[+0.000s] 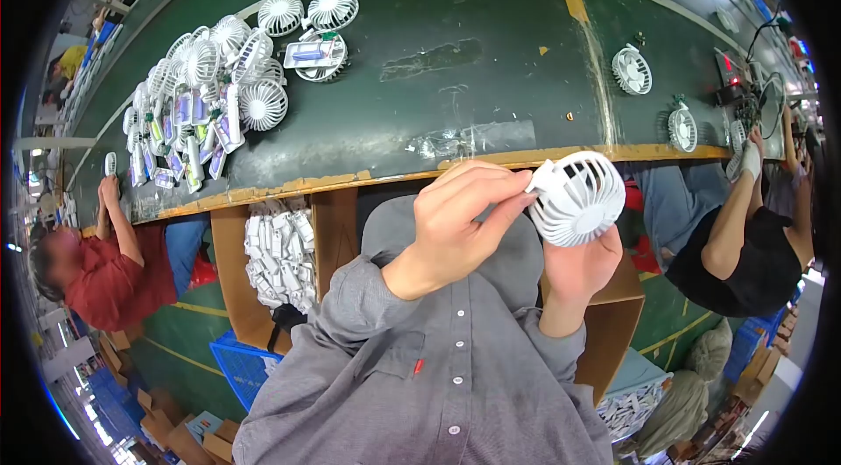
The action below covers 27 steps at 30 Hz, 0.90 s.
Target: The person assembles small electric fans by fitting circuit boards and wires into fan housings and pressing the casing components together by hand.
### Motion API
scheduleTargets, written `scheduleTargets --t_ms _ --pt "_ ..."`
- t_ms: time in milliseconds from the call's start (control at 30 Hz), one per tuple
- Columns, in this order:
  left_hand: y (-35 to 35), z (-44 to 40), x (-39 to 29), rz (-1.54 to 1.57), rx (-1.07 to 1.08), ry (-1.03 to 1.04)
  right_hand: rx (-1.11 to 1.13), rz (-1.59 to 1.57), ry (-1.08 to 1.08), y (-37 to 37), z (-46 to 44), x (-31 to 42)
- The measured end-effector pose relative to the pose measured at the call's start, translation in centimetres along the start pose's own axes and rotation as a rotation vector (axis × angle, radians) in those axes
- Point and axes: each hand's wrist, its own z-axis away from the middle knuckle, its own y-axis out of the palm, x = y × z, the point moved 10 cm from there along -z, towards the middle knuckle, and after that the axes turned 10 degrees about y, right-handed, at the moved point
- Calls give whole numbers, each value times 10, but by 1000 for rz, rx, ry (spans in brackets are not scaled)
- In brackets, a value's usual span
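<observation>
A white round fan head (579, 200) is held up in front of my chest, just below the table's near edge. My right hand (580, 265) is under and behind it, its fingers mostly hidden by the cage. From the left, my left hand (469, 220) pinches the small white neck piece (545, 178) of the fan head between thumb and fingers. On the green table (368, 128), at the left, lies a pile of white fans (200, 62), several with open handles showing purple or green parts. One fan with an open handle (315, 53) lies at the pile's right side.
Two fan heads (632, 70) (682, 129) lie on the table at the right. A cardboard box of white parts (280, 257) stands below the table at the left, another box (613, 312) at the right. Co-workers sit on both sides (131, 277) (745, 264).
</observation>
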Motion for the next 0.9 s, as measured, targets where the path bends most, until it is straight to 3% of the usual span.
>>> scheduleTargets --t_ms 67,100,167,267,400,500,633,733,833,900 --pt "3 -2 -3 -2 55 53 -26 81 -2 0 1 -2" --pt "3 -2 -5 -2 85 77 -181 256 -29 -14 6 2" --pt "8 -1 -9 -4 189 126 -116 698 -77 2 5 3" --pt "19 6 -10 33 301 134 -236 1243 -107 23 6 1" --pt "23 10 -4 243 430 -26 -168 975 68 10 13 -5" --pt "21 14 -2 250 483 -107 -138 819 46 9 16 -8" --pt "21 15 -18 141 452 -7 -160 735 7 3 19 -9" --pt "22 12 -20 89 540 -30 -181 758 56 3 21 -10" --pt "33 17 -14 13 766 -12 -329 1164 -112 12 26 15" --pt "22 11 11 -112 744 24 -434 1313 -342 19 24 48"
